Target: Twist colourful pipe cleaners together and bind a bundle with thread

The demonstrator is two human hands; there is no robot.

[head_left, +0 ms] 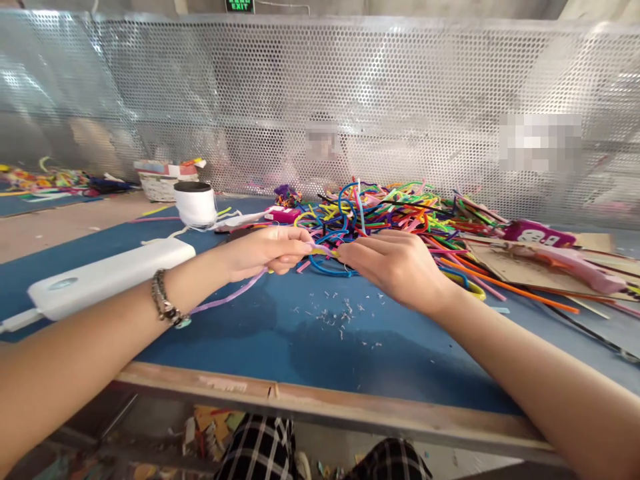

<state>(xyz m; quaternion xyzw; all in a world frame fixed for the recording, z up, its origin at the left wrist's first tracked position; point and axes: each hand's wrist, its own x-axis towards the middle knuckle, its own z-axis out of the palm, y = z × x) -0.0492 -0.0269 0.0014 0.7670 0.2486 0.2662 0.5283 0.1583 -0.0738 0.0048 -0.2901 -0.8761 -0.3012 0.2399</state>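
Above the blue table mat, my left hand is closed in a pinch on a light purple pipe cleaner, whose loose end trails down toward the wrist. My right hand faces it with fingers pressed together, gripping the other end of the short purple and yellow stretch between the hands. The right fingertips are hidden behind the back of that hand. Just beyond both hands lies a tangled heap of coloured pipe cleaners. Small pale clippings are scattered on the mat below.
At left are a long white device with a cable, a white spool and a basket. A pink-handled tool lies on cardboard at right, near a purple box. A perforated metal screen stands behind.
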